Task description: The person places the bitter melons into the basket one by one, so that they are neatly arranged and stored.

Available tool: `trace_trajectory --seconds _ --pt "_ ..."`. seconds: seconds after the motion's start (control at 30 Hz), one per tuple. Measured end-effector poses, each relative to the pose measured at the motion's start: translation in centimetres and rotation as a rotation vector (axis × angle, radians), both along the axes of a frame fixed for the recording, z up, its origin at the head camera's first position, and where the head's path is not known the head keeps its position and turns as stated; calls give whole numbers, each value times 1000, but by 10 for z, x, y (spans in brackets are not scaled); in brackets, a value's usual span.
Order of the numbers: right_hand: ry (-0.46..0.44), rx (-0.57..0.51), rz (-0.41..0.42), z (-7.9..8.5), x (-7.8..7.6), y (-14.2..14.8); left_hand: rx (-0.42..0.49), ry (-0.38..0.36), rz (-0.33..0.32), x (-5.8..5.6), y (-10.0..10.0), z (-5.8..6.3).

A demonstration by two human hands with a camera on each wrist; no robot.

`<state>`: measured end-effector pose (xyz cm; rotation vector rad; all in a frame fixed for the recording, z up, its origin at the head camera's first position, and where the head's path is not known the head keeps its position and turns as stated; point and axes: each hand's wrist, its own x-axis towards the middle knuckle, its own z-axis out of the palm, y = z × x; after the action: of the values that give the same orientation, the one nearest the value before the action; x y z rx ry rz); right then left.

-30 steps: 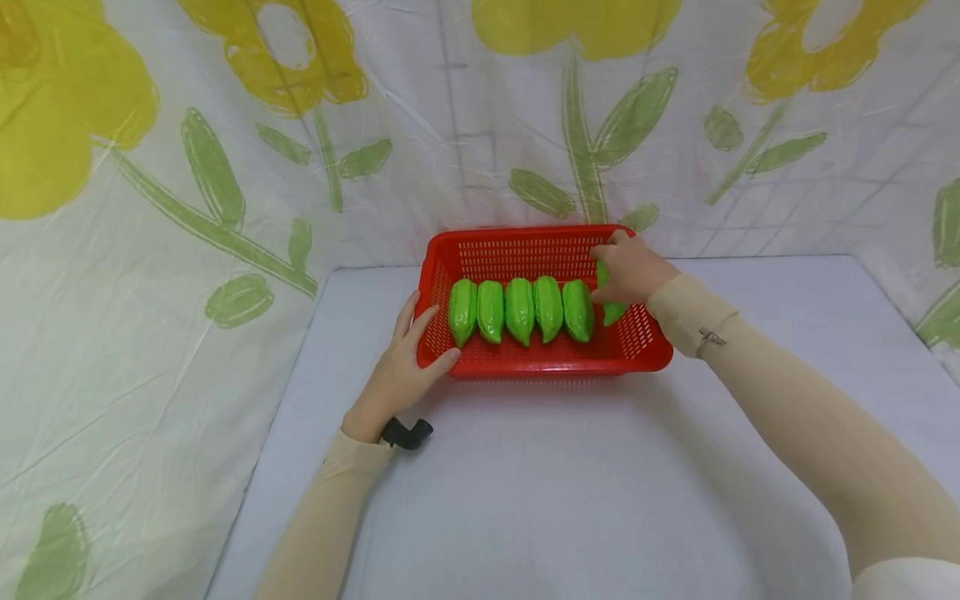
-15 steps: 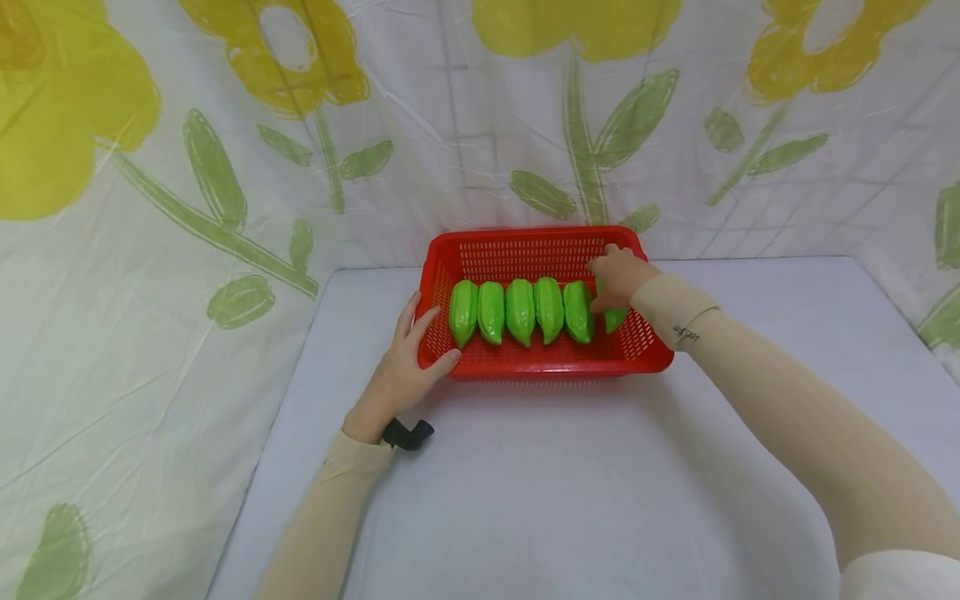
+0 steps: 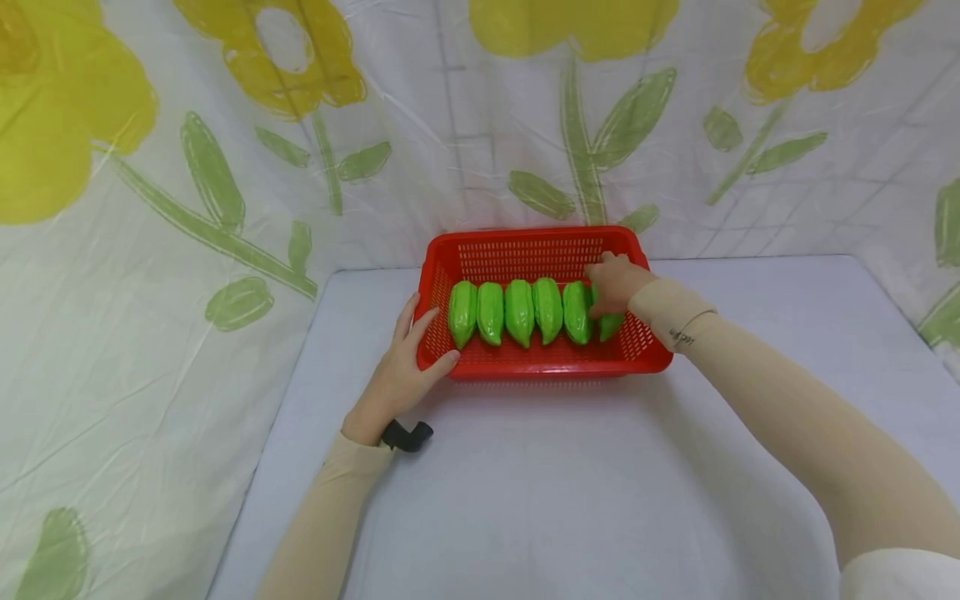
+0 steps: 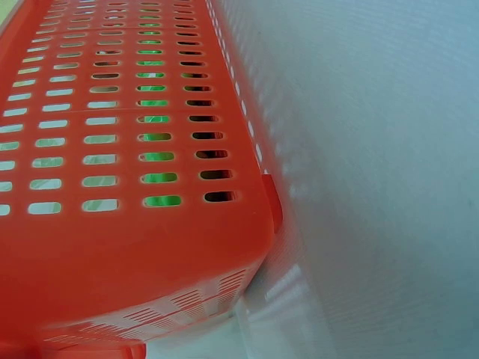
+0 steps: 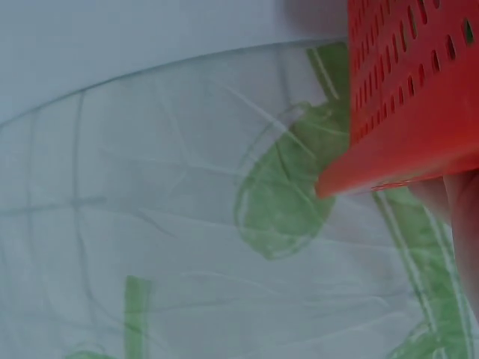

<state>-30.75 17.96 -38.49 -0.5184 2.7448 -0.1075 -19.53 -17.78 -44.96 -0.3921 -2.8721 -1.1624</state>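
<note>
In the head view, several glossy green ridged fruits (image 3: 519, 312) with pointed tips lie side by side in a red plastic basket (image 3: 540, 367). My right hand (image 3: 618, 285) reaches in at the basket's right end. It grips the rightmost green ridged fruit (image 3: 612, 326), which it partly covers, close beside the row. My left hand (image 3: 401, 367) touches the basket's left end, with fingers and thumb spread around the front left corner. The left wrist view shows the basket's slotted wall (image 4: 135, 239), green showing through the slots. The right wrist view catches its rim (image 5: 404, 168) and part of my right hand (image 5: 465, 232).
The basket stands on a white-covered table (image 3: 585, 483), near its back edge. Behind and left hangs a white curtain (image 3: 465, 167) printed with yellow flowers. A black strap piece (image 3: 407, 435) sticks out from my left wrist.
My right hand has moved left and lower inside the basket, bringing the rightmost green fruit down beside the others. The left hand has stayed at the basket's left end.
</note>
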Motion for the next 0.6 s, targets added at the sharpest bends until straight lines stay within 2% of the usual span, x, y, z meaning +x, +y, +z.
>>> trace_trajectory --seconds 0.47,0.6 --pt "-1 12 71 -5 3 1 -1 -7 7 0 1 1" --pt "-18 2 57 -5 7 0 -8 -9 9 0 0 1"
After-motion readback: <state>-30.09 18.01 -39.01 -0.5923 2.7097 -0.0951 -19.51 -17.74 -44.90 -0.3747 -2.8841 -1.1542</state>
